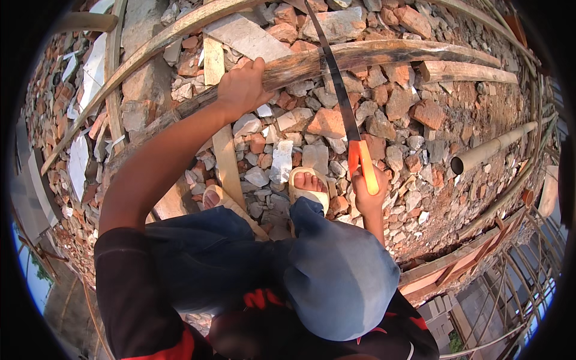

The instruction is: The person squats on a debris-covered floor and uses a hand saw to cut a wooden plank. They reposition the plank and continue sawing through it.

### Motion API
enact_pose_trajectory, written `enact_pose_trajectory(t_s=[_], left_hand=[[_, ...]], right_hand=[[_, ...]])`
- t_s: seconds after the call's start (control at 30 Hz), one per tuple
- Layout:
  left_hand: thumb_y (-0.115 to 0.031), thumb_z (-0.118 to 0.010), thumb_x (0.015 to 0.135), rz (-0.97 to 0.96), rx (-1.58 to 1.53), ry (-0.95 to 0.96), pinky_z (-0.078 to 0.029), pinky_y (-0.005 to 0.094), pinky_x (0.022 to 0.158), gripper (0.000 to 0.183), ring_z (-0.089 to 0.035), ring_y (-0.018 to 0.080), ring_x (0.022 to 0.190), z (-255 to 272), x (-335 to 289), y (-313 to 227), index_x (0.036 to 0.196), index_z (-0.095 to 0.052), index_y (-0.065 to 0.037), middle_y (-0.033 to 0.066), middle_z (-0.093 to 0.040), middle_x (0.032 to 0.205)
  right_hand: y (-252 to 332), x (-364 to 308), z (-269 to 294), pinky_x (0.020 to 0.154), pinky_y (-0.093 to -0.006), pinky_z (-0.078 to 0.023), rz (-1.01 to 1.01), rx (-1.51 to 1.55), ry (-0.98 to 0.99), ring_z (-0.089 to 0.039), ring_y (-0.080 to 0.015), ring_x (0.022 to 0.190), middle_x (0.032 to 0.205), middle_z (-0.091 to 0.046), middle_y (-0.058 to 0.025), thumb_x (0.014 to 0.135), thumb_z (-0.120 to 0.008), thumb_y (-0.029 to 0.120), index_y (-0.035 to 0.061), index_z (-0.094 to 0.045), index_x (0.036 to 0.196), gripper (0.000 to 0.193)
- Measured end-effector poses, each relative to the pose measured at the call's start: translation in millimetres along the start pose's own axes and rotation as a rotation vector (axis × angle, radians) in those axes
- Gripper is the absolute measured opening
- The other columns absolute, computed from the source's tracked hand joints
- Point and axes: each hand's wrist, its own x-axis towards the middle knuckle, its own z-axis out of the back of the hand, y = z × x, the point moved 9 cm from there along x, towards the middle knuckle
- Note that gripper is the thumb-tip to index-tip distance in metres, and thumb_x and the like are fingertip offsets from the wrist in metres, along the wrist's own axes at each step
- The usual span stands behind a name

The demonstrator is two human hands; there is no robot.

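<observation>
A long, dark-stained wooden beam (396,53) lies across the rubble in front of me. My left hand (243,90) is closed over it, fingers wrapped round its far side and thumb pointing right. To the right of that hand, a hand saw (345,105) crosses the beam with its dark blade, whose far end reaches past the wood. My right hand (370,187) grips the saw's orange and yellow handle (363,161), close beside my right knee. Whether the teeth have cut into the wood cannot be made out.
Broken bricks and concrete chunks (329,123) cover the ground. Under the beam, a pale plank (227,159) runs toward my sandalled feet (309,183). A shorter timber (468,71) lies at the right, with a bamboo pole (495,149) nearer. Another long plank (150,49) slants at the left.
</observation>
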Motion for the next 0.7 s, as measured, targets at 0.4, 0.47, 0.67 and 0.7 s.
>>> enact_pose_trajectory(t_s=[0.4,0.47,0.67,0.7], left_hand=[[-0.039,-0.083,0.078,-0.017,-0.002,-0.078,-0.061,0.0439,0.065,0.054,-0.075,0.0370,0.079,3.0,2.2,3.1,0.102,-0.055,0.000,0.0201,-0.073,0.089],[-0.038,-0.083,0.078,-0.003,0.017,-0.078,-0.061,0.0440,0.065,0.054,-0.075,0.0370,0.079,3.6,0.5,-1.7,0.102,-0.055,0.001,0.0201,-0.073,0.088],[-0.039,-0.084,0.077,-0.007,-0.015,-0.075,-0.061,0.0449,0.067,0.055,-0.075,0.0372,0.079,-2.3,-0.5,4.4,0.103,-0.055,0.000,0.0195,-0.072,0.090],[-0.039,-0.085,0.076,-0.014,-0.003,-0.082,-0.061,0.0449,0.067,0.056,-0.075,0.0372,0.079,-1.3,0.8,4.5,0.103,-0.055,0.000,0.0192,-0.072,0.090]], right_hand=[[-9.8,-18.0,5.3,0.054,-0.0314,-0.042,0.000,-0.060,0.027,-0.052,-0.0144,0.054,0.062,-0.057,-0.0062,0.080,-0.060,0.003,-0.0046,-0.064,0.080,0.008],[-19.1,-47.9,25.9,0.054,-0.0305,-0.042,-0.068,-0.001,-0.029,-0.052,-0.0117,0.055,0.063,-0.058,-0.0042,0.080,-0.060,0.004,-0.0045,-0.063,0.080,0.009],[-10.8,23.4,-18.7,0.053,-0.0298,-0.041,-0.001,0.054,0.040,-0.049,-0.0116,0.054,0.062,-0.056,-0.0051,0.081,-0.059,0.003,-0.0019,-0.061,0.080,0.006],[-18.7,2.5,-7.1,0.054,-0.0281,-0.042,-0.003,0.032,0.001,-0.051,-0.0110,0.055,0.065,-0.059,-0.0051,0.079,-0.058,0.007,-0.0039,-0.066,0.086,0.015]])
